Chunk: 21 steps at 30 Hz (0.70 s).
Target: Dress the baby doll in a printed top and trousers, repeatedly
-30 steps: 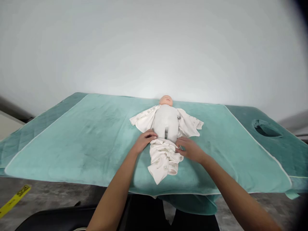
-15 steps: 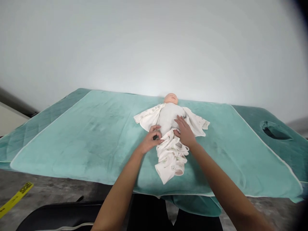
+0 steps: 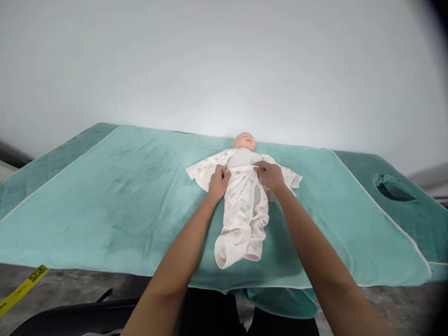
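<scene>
A baby doll (image 3: 244, 141) with a grey cloth body lies on its back on a teal towel (image 3: 122, 205), head toward the wall. White printed trousers (image 3: 241, 219) cover its legs and reach its waist. An open white printed top (image 3: 205, 169) spreads out to both sides under it. My left hand (image 3: 218, 182) pinches the trousers' waistband at the doll's left side of the picture. At the other side of the waist, my right hand (image 3: 270, 176) grips the same waistband. Both hands are closed on the fabric.
The towel covers a darker teal padded table (image 3: 402, 172) with a face hole (image 3: 392, 189) at the right. A pale wall stands behind. Below the table's near edge are grey floor, a yellow tape strip (image 3: 21, 289) and a black object (image 3: 70, 317).
The trousers were bunched below the doll's legs; both hands have drawn the waistband up over the legs to the doll's waist. The hands moved away from me toward the doll's chest.
</scene>
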Motion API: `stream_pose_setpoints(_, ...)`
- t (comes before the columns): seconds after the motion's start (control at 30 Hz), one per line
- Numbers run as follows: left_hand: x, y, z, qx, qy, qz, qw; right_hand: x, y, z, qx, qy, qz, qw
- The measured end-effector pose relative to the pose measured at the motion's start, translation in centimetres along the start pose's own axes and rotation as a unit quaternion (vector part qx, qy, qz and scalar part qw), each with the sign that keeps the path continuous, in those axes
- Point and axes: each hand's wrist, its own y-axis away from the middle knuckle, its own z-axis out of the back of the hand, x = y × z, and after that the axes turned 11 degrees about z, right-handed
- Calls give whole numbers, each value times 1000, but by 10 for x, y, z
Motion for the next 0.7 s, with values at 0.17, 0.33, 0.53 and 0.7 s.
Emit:
stream_pose_setpoints(0.17, 10, 1, 1, 35, 45, -66, 996, -20, 15, -27, -129, -178, -92, 971)
stream_pose_setpoints(0.33, 15, -2, 3, 96, 64, -115, 987, -31, 25, -18, -89, -244, -20, 966)
stream_pose_setpoints(0.53, -1, -21, 5, 97, -15, -130, 987, -27, 19, 1, -1, -284, 10, 959)
stream_pose_setpoints(0.7, -11, -49, -5, -6, -87, -47, 995, -25, -10, -3, -24, -125, -28, 991)
